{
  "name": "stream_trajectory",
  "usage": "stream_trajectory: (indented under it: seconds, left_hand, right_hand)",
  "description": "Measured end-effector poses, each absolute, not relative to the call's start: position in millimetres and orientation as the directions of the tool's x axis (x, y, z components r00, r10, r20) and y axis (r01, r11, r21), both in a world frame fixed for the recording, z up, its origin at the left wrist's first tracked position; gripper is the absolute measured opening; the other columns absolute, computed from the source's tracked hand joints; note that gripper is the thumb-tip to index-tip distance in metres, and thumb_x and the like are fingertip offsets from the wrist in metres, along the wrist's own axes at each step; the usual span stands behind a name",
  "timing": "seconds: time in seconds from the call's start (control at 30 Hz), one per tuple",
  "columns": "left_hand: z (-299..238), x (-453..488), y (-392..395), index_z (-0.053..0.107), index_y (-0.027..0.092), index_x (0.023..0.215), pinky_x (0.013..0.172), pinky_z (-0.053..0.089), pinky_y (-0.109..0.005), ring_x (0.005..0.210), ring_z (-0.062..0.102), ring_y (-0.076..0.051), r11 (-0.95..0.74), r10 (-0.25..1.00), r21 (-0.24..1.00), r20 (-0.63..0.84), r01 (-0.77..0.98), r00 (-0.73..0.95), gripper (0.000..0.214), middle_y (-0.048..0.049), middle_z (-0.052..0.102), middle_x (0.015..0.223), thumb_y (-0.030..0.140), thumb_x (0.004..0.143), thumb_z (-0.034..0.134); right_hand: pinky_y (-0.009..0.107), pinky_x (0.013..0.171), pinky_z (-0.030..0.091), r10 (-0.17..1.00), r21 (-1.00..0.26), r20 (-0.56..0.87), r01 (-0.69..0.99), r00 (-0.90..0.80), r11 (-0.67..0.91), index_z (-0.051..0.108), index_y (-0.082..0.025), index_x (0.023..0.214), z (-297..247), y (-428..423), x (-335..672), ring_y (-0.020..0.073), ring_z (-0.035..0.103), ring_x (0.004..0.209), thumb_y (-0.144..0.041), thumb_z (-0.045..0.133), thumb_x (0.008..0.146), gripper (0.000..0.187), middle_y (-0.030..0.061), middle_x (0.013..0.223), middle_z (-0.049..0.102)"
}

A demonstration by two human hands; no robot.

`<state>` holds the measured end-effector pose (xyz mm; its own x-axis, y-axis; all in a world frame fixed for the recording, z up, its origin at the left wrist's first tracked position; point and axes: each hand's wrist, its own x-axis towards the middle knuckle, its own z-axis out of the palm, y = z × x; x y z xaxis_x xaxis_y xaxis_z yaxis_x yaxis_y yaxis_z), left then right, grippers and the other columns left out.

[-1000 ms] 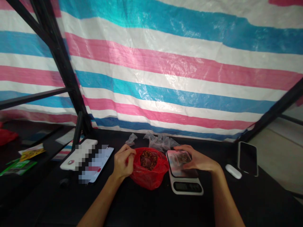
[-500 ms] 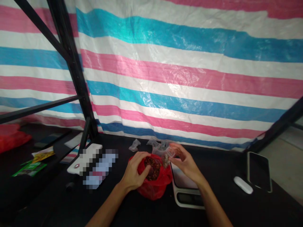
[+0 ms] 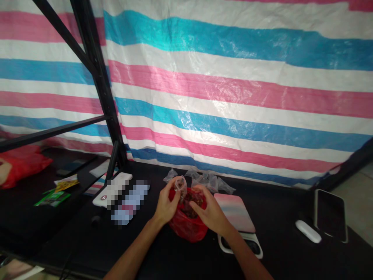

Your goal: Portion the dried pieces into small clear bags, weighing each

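Note:
On the black table sits a red plastic bag, its mouth open, holding small reddish-brown dried bits. My left hand is closed on a small clear plastic bag, held over the red bag's left rim; some dark bits show inside it. My right hand reaches in over the right side of the red bag, thumb and fingers apart around the bits. Its fingertips are partly hidden. Close by on the right is a kitchen scale with a pinkish platform, its front partly covered by my right forearm.
Several clear plastic bags lie behind the red bag. Two phones, one white, rest at left. Green and yellow packets lie farther left, near another person's hand at a red bag. A white case and phone are right.
My right hand has moved from the clear bags behind into the red bag's mouth. The small clear bag is now in my left hand, which has left the dried bits.

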<state>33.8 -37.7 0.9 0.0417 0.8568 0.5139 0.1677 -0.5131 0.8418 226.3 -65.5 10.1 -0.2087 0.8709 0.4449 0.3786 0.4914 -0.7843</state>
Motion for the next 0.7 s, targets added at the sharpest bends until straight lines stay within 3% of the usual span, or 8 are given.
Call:
stream_trajectory:
  seconds: [0.1,0.2,0.33,0.5,0.7]
  left_hand:
    - [-4,25,-31,0.056,0.017,0.131,0.107,0.048,-0.046,0.124,0.062,-0.027,-0.471,0.876,0.875,0.479,0.11,-0.065,0.041,-0.0126,0.067,0.131,0.025,0.092,0.047]
    - [-10,23,-29,0.051,0.017,0.137,0.108,0.047,-0.047,0.129,0.058,-0.027,-0.465,0.883,0.879,0.468,0.105,-0.013,0.049,-0.0134,0.062,0.137,0.02,0.089,0.044]
    - [-11,27,-34,0.047,0.019,0.139,0.113,0.042,-0.046,0.132,0.054,-0.026,-0.532,0.847,0.821,0.513,0.206,0.141,0.054,-0.0126,0.056,0.142,0.017,0.086,0.052]
    - [-3,32,-39,0.056,0.021,0.128,0.101,0.05,-0.045,0.112,0.063,-0.026,-0.515,0.857,0.779,0.485,0.359,0.177,0.036,-0.0108,0.066,0.122,0.023,0.091,0.054]
    - [-1,41,-46,0.058,0.025,0.129,0.098,0.052,-0.044,0.11,0.064,-0.027,-0.602,0.798,0.683,0.528,0.413,0.29,0.04,-0.0098,0.069,0.122,0.029,0.09,0.063]
  right_hand:
    - [0.05,0.104,0.047,0.848,-0.67,0.442,0.522,-0.292,0.528,0.064,-0.026,0.123,5,-68,221,0.0291,0.063,0.115,-0.018,0.07,0.081,0.044,0.0082,0.123,0.069]
    - [0.052,0.1,0.048,0.848,-0.63,0.41,0.568,-0.335,0.529,0.07,-0.027,0.113,2,-69,218,0.0312,0.065,0.109,-0.014,0.071,0.079,0.036,0.0072,0.114,0.073]
    - [0.047,0.096,0.051,0.866,-0.689,0.401,0.525,-0.299,0.5,0.067,-0.027,0.114,4,-64,224,0.0284,0.066,0.106,-0.018,0.065,0.087,0.028,0.0066,0.114,0.072]
    - [0.043,0.1,0.052,0.85,-0.765,0.511,0.385,-0.127,0.517,0.061,-0.025,0.119,12,-58,233,0.0249,0.064,0.111,-0.023,0.059,0.093,0.026,0.0078,0.117,0.066]
    - [0.046,0.104,0.05,0.773,-0.662,0.621,0.44,-0.131,0.607,0.062,-0.03,0.123,17,-68,230,0.0273,0.059,0.119,-0.027,0.059,0.095,0.028,0.0096,0.123,0.06]
